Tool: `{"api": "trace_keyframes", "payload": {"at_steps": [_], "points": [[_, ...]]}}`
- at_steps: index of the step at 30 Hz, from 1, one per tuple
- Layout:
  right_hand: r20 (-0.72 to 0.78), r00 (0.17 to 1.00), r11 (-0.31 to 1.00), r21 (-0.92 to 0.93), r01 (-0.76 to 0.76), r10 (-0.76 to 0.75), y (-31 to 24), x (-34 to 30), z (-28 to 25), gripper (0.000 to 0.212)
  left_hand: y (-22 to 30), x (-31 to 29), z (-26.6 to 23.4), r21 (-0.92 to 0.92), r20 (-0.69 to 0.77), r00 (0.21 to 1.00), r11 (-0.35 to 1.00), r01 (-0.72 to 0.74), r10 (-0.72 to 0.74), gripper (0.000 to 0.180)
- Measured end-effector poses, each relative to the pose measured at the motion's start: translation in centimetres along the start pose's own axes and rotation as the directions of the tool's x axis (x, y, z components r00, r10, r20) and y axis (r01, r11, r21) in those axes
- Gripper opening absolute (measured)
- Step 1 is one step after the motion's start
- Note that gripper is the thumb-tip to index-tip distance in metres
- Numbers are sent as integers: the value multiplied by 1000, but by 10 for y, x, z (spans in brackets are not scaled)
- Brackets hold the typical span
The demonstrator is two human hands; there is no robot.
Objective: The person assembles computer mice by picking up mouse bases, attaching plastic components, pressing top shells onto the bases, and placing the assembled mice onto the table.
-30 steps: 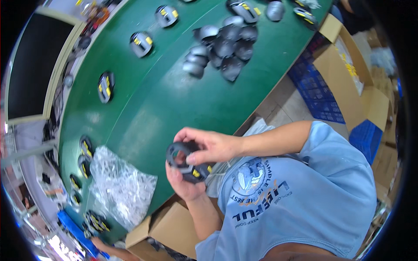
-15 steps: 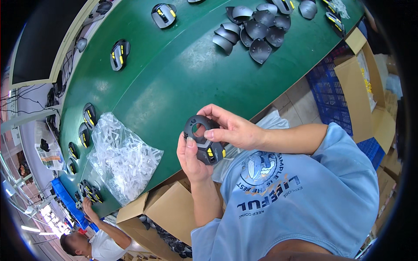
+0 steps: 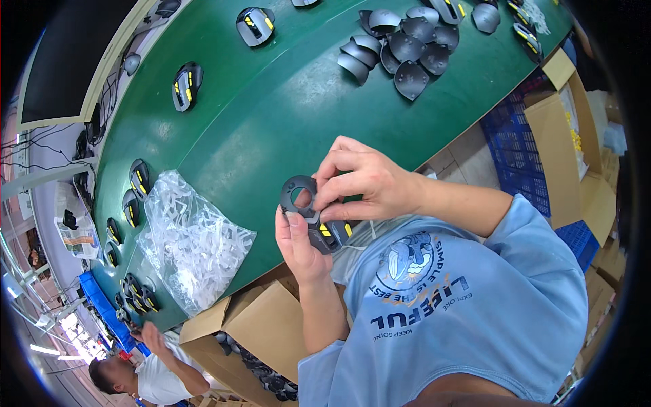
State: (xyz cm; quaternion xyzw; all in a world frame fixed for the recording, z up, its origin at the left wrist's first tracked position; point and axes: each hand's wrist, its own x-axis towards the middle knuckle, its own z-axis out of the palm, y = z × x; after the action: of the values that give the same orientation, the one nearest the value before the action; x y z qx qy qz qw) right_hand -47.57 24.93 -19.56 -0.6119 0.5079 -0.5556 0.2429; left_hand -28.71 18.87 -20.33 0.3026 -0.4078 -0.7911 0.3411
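My left hand (image 3: 302, 251) grips a dark plastic mouse shell (image 3: 296, 184) from the left side, thumb laid over its front. The shell has a round opening at one end and yellow accents on a grey part at the other. Over the shell's middle, my right hand (image 3: 369, 183) has its thumb and fingertips pinched close together. Whatever sits in that pinch is hidden by the fingers. Part of the shell is covered by both hands.
Curved black covers (image 3: 407, 47) are heaped on the green table (image 3: 271, 115). A clear bag of white pieces (image 3: 200, 244) lies left. Yellow-accented mouse shells (image 3: 255, 27) line the table. Open cartons (image 3: 268, 319) and a blue crate (image 3: 515, 146) stand alongside. A co-worker (image 3: 159, 373) is lower left.
My right hand has shifted from holding the shell's edge to a pinch over its middle, its knuckles raised. The shell has moved slightly left. The co-worker's hand has drawn back from the table.
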Motion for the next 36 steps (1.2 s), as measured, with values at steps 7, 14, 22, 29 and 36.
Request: {"api": "trace_keyframes", "payload": {"at_steps": [7, 14, 22, 29, 36], "points": [[162, 917, 860, 317, -399, 366, -3, -9, 13, 38, 3, -9, 5, 101, -22, 996, 991, -89, 92, 38], [187, 897, 448, 814, -369, 400, 10, -36, 44, 58, -10, -19, 9, 119, -57, 996, 991, -56, 63, 47], [180, 921, 366, 878, -309, 347, 7, -34, 30, 68, -13, 2, 10, -87, 119, 989, 993, -75, 85, 45], [-37, 867, 762, 498, -414, 496, 3, -34, -53, 44, -10, 35, 29, -256, 269, 954, 945, 204, -133, 46], [-204, 978, 580, -791, -192, 46, 22, -47, -129, 32, -17, 35, 9, -158, 218, 965, 971, 179, -143, 50]]}}
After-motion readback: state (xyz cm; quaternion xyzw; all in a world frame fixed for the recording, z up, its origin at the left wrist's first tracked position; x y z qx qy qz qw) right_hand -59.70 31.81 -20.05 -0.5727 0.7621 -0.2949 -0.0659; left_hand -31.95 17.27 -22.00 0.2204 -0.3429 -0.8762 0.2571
